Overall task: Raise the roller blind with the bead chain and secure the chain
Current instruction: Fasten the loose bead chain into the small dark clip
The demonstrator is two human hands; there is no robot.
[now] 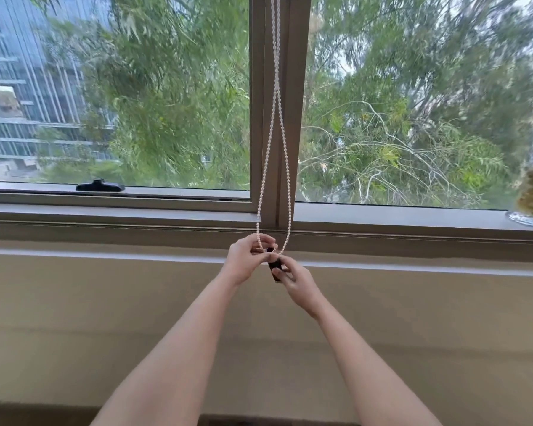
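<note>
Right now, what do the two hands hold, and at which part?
The left hand pinches the bead chain at the bottom of its loop. The right hand grips the lower end of the small black holder.

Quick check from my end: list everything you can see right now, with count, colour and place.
Bead chain: one loop, white, hanging down the centre window post to the hands.
Chain holder: one, black, on the wall below the sill, at the loop's bottom.
Window panes: two, clear, left and right of the post.
Window frame: one, grey-brown, centre post and sill.
Window handle: one, black, bottom of the left pane.
Glass vase: one, clear with yellowish dried flowers, right end of the sill.
Wall: beige, below the window.
Left hand: grip on the chain.
Right hand: fingers at the holder.
</note>
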